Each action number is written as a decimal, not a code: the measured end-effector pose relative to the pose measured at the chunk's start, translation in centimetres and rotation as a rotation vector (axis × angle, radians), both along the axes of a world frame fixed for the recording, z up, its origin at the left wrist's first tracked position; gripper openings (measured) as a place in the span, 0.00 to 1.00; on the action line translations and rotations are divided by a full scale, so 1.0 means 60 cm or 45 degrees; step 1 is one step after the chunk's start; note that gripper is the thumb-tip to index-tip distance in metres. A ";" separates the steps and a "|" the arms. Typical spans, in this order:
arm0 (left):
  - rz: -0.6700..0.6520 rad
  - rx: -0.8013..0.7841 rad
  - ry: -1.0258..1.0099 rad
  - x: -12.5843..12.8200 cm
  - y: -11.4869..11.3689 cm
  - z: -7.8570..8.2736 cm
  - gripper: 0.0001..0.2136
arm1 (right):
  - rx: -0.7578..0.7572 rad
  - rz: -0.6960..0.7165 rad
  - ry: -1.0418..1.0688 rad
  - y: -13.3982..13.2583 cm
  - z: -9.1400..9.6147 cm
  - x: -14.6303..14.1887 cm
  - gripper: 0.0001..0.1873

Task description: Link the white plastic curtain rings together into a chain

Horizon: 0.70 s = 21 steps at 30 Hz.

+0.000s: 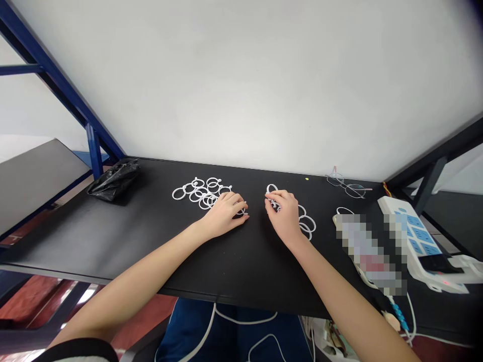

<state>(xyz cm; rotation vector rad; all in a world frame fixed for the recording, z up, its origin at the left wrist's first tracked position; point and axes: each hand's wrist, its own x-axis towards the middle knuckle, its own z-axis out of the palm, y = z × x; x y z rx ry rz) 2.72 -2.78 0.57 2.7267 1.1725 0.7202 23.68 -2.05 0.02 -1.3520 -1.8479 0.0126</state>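
Note:
My left hand rests palm down on the black table, its fingers curled at the right edge of a pile of several white plastic rings. One ring seems to sit under its fingertips. My right hand is beside a second, smaller group of white rings and pinches a white ring between thumb and fingers. The two hands are a short gap apart near the table's middle.
A crumpled black plastic bag lies at the back left. A pair of glasses sits at the back right by the white wall. A white and blue power strip and cables lie at the right. A blue metal frame stands at the left.

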 end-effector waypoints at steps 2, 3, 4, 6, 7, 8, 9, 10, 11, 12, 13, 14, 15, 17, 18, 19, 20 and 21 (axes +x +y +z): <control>0.000 0.002 -0.006 0.000 0.000 0.001 0.07 | 0.040 0.044 0.131 -0.003 0.008 -0.001 0.08; 0.000 0.004 -0.007 0.001 0.000 0.002 0.07 | 0.061 0.067 0.195 -0.006 0.012 -0.003 0.08; -0.001 0.007 -0.008 0.001 0.000 0.002 0.07 | 0.080 0.091 0.253 -0.008 0.015 -0.004 0.07; -0.005 0.012 -0.010 0.000 0.000 0.003 0.07 | 0.114 0.129 0.332 -0.012 0.021 -0.008 0.06; -0.006 0.014 -0.011 0.000 0.000 0.003 0.07 | 0.128 0.138 0.350 -0.014 0.023 -0.010 0.06; -0.007 0.017 -0.012 0.000 0.000 0.003 0.07 | 0.141 0.143 0.360 -0.015 0.025 -0.011 0.06; -0.009 0.020 -0.013 0.000 -0.001 0.003 0.07 | 0.154 0.146 0.370 -0.016 0.026 -0.012 0.06; -0.010 0.022 -0.016 0.001 -0.001 0.004 0.07 | 0.166 0.149 0.381 -0.017 0.028 -0.013 0.06; -0.012 0.025 -0.020 0.001 -0.001 0.004 0.07 | 0.175 0.153 0.395 -0.018 0.029 -0.013 0.06; -0.013 0.027 -0.025 0.001 -0.002 0.005 0.08 | 0.179 0.161 0.412 -0.019 0.030 -0.014 0.05; -0.014 0.030 -0.030 0.002 -0.002 0.006 0.08 | 0.177 0.171 0.434 -0.020 0.031 -0.014 0.05; -0.014 0.034 -0.036 0.002 -0.003 0.007 0.09 | 0.168 0.183 0.461 -0.021 0.031 -0.014 0.04; -0.012 0.039 -0.043 0.003 -0.004 0.008 0.10 | 0.155 0.199 0.494 -0.022 0.032 -0.014 0.04; -0.007 0.052 -0.059 0.004 -0.005 0.010 0.12 | 0.115 0.237 0.568 -0.024 0.032 -0.015 0.03; -0.005 0.058 -0.069 0.004 -0.006 0.011 0.13 | 0.093 0.254 0.608 -0.026 0.032 -0.015 0.03; -0.005 0.061 -0.079 0.005 -0.006 0.012 0.14 | 0.070 0.267 0.648 -0.027 0.032 -0.016 0.02; -0.005 0.061 -0.086 0.005 -0.007 0.012 0.14 | 0.047 0.277 0.687 -0.028 0.032 -0.017 0.02; -0.009 0.058 -0.089 0.005 -0.007 0.013 0.14 | 0.029 0.277 0.726 -0.028 0.032 -0.017 0.02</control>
